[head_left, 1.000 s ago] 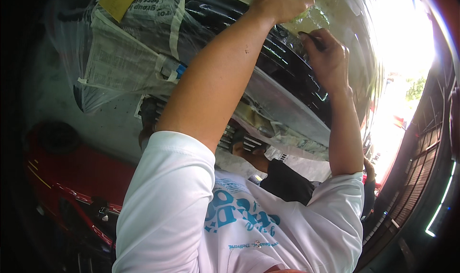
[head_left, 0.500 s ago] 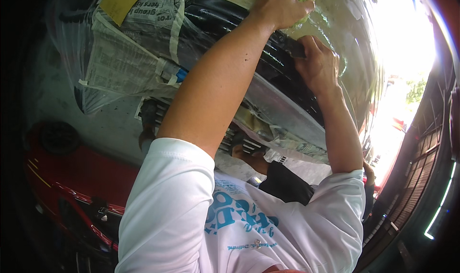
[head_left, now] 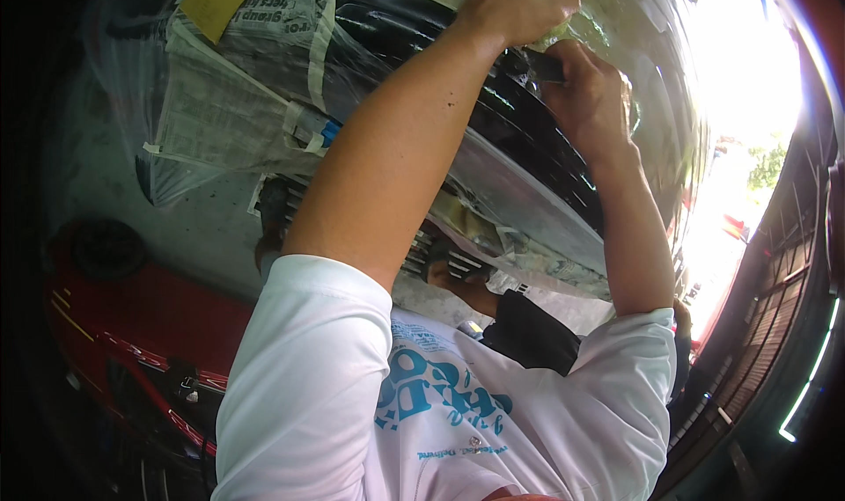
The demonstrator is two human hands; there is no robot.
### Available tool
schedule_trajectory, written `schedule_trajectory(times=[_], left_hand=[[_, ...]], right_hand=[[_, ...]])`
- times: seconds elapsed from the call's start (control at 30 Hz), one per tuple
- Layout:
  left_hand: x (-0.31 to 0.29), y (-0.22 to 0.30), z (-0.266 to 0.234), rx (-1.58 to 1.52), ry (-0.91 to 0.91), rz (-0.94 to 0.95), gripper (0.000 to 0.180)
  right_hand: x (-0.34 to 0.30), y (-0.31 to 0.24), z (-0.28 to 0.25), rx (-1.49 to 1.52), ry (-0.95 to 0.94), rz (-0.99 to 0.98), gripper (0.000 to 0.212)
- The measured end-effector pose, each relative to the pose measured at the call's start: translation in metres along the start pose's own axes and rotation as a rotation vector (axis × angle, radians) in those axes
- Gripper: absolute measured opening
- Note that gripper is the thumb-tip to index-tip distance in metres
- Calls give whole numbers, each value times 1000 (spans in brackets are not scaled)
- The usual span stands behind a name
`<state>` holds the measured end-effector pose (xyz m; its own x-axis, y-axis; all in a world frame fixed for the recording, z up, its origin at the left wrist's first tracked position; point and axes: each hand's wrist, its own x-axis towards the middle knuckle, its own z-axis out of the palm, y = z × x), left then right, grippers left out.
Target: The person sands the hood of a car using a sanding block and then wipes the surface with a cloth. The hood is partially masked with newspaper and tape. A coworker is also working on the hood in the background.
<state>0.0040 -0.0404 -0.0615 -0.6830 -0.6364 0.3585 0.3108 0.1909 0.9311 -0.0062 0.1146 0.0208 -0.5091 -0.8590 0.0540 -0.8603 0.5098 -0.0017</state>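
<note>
My left hand [head_left: 515, 10] is closed on a yellow-green cloth [head_left: 562, 4], over the upper part of a wet car body panel [head_left: 634, 17]. Just below and to its right, my right hand [head_left: 591, 92] grips a dark flat piece, perhaps folded sandpaper [head_left: 544, 66], pressed against the panel's edge above a glossy black strip [head_left: 528, 118]. Water streaks shine on the olive-grey surface around both hands. My left forearm crosses in front of part of the black strip.
Newspaper masking [head_left: 220, 87] and clear plastic film [head_left: 132, 87] cover the car at left, with a yellow sheet [head_left: 216, 4] on top. A red car [head_left: 158, 325] stands at lower left. Below the panel, a person's legs [head_left: 528, 329] show near a slatted platform.
My right hand has slid a little upward along the panel with the dark piece, closer to my left hand. The left hand and cloth have barely moved.
</note>
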Motion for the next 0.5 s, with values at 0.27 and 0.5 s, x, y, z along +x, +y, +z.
schedule_trajectory(times=[0.27,0.5], left_hand=[[-1,0,1,52,14,-17,70],[-2,-3,3,14,11,-3,71]], right_hand=[[-11,13,2,-116,-71,109,23],[-18,11,-4,72,-78,243,22]])
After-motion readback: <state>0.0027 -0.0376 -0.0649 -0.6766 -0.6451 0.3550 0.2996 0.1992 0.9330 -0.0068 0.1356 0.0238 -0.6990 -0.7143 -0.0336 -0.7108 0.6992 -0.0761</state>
